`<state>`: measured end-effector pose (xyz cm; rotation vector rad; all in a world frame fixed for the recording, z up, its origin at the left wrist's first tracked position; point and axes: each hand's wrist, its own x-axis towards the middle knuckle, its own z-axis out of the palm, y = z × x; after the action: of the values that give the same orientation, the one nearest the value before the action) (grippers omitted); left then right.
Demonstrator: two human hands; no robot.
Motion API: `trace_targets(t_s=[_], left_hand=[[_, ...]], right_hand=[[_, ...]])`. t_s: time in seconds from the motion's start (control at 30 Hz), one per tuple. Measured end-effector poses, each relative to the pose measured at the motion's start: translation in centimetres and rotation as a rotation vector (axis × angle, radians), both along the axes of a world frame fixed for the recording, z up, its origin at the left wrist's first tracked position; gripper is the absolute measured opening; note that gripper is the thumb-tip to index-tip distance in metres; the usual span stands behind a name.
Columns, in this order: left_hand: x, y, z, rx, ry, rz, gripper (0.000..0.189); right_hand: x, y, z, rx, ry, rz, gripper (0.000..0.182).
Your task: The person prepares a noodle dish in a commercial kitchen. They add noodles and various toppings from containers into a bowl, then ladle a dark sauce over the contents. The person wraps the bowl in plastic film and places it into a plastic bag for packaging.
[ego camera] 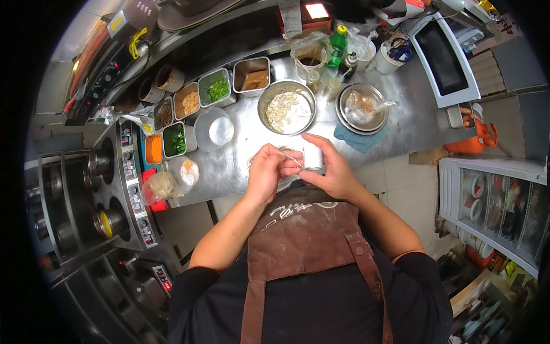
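My left hand pinches a thin white strand or stick in front of my apron, at the table's near edge. My right hand curls around a small white cylinder, thumb below it and fingers along its far side. The strand slants down toward the right thumb; whether it joins the cylinder I cannot tell. A round, pale-rimmed thing lies mostly hidden beneath the left hand. Just beyond the hands stands a steel bowl holding pale shredded food with white powder or paste on its right side.
Steel tubs of chopped greens, orange shreds and brown sauce stand left and behind. A clear plastic tub sits left. Stacked bowls rest beside a teal cloth. Bottles, including a green one, stand behind.
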<state>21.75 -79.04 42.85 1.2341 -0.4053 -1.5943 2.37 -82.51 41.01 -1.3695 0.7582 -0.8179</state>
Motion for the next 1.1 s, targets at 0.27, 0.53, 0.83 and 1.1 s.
trace_targets(t_s=[0.27,0.53,0.83,1.1], left_hand=[[4.4,-6.2,-7.1,0.041,-0.463,-0.218,0.009],[9.8,-6.2,-11.2,-0.099,-1.200,-0.805,0.013],[5.2,-6.5,-8.2,-0.540,-1.351,-0.708,0.015],[7.9,-5.5,-14.3,-0.304,-1.076,-0.704,0.009]], right_hand=[[0.6,-4.4,-9.2,0.227,-0.190,-0.089,0.037],[1.0,-5.0,-15.2,0.354,-0.001,0.095,0.024],[1.0,-5.1,-14.9,0.234,0.091,0.156,0.023],[-1.3,-4.9,-16.3,0.421,0.037,0.111,0.025]])
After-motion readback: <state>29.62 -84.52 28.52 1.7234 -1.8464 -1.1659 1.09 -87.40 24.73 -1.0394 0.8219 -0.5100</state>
